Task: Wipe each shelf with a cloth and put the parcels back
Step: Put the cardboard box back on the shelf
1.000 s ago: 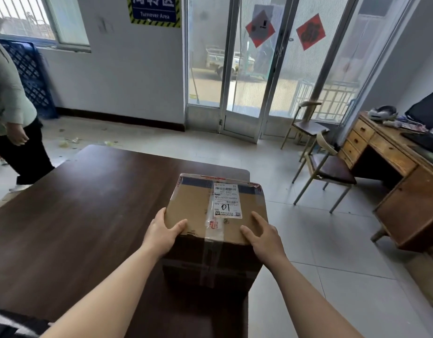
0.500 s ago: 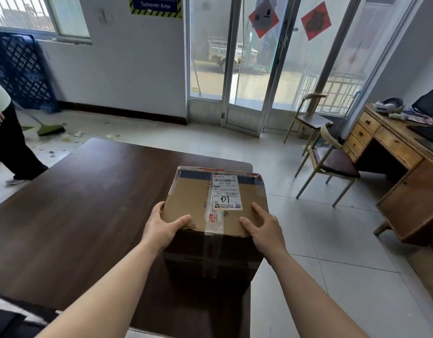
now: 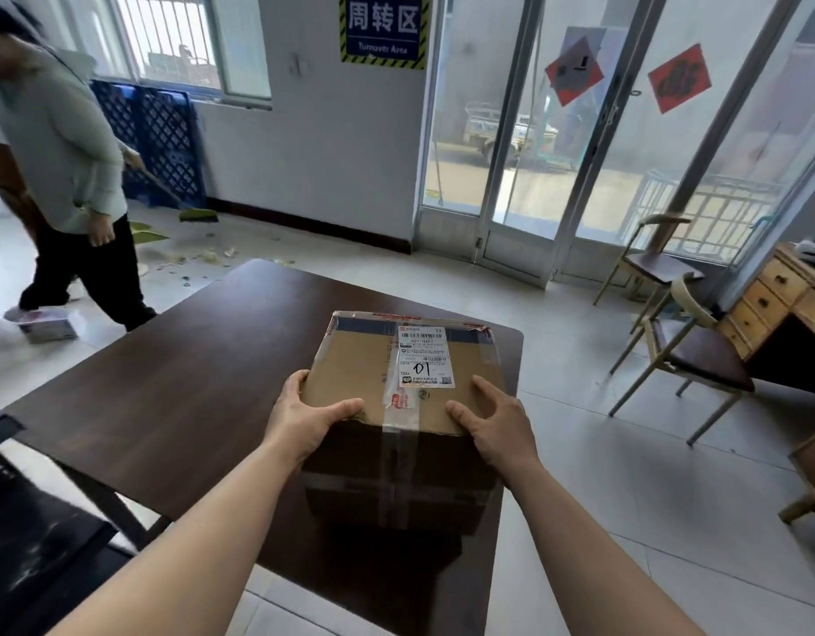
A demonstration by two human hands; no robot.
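A taped cardboard parcel (image 3: pixel 359 374) with a white shipping label marked "01" stands on the right part of a dark brown table (image 3: pixel 167 397). My left hand (image 3: pixel 304 420) grips its near left top corner, thumb lying across the top and fingers down the side. At the near right top edge my right hand (image 3: pixel 497 424) holds the parcel with fingers spread over the top. No cloth or shelf is in view.
A person (image 3: pixel 61 176) with a broom (image 3: pixel 185 208) walks at the left, litter on the tiled floor beyond the table. Two chairs (image 3: pixel 685 351) and a wooden desk (image 3: pixel 782 296) stand at the right. Glass doors (image 3: pixel 534 144) fill the back wall.
Both hands keep their hold on the parcel. The view has tilted up and the person at the left has stepped closer to the table.
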